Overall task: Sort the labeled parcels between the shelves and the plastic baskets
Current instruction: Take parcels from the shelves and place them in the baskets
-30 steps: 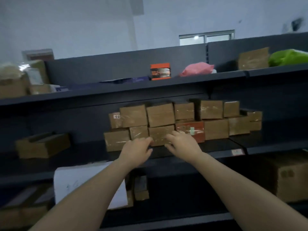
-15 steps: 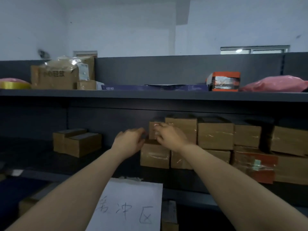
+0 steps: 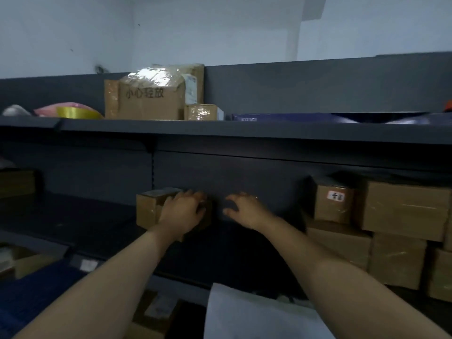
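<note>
Cut off: white sheet (image 3: 256,314) runs off the bottom edge; blue shape (image 3: 29,294) lower left, too dim to identify.
Left hand (image 3: 182,212): fingers curled over the right end of a small cardboard parcel (image 3: 148,210), centre-left on the middle shelf (image 3: 97,223).
Right hand (image 3: 247,211): fingers loosely spread, empty, just right of it.
Far right: stacked taped parcels (image 3: 403,209), cropped.

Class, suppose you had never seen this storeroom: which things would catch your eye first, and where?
Both hands reach to the middle shelf: the left hand on a small cardboard box, the right hand spread open beside it. On the top shelf stands a big taped carton with handwritten characters. At the right, taped brown boxes are stacked.
</note>
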A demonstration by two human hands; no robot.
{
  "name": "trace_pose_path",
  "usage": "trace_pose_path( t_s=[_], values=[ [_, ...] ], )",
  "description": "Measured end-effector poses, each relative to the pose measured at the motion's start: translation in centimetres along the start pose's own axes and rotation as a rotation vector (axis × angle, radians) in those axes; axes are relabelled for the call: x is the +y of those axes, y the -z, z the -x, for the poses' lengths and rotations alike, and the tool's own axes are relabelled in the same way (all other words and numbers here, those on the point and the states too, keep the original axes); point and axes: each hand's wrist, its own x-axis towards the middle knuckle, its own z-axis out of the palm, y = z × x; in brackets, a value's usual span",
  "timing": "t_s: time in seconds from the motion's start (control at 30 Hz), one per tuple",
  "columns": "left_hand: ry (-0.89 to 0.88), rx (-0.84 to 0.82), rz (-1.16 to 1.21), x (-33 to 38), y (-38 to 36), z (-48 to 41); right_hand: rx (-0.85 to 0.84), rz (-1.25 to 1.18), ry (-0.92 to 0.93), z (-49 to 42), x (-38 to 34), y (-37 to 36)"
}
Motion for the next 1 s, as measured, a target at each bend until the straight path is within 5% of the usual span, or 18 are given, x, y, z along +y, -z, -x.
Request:
trace_pose_path(
  t_s=[0.17, 0.37, 0.57, 0.7, 0.87, 1.0],
  values=[
    [0.127, -0.115, -0.016, -9.1, -2.3, -2.5, -0.121, -0.392, -0.251, -6.2, -5.2, -5.7],
    [0.330, -0.163, 0.079, -13.4, -5.1, -5.4, -0.063, -0.794, -0.518, -11.2, -8.2, -9.6],
    [0.639, -0.267, 0.382, -15.2, -6.9, -7.1, -0.079, -0.795, -0.556, -14.1, -7.9, -11.8],
    [0.703, -0.152, 0.485, -15.7, -7.4, -7.7, 0.018, -0.938, -0.604, -14.2, -6.4, -12.3],
    [0.658, -0.026, 0.913, -13.9, -8.1, -7.4, 0.109, -1.144, -0.838, -13.4, -3.5, -11.4],
    [0.680, -0.027, 0.960, -12.7, -7.9, -6.9, 0.086, -1.278, -0.893, -11.1, -2.6, -10.4]
  ],
)
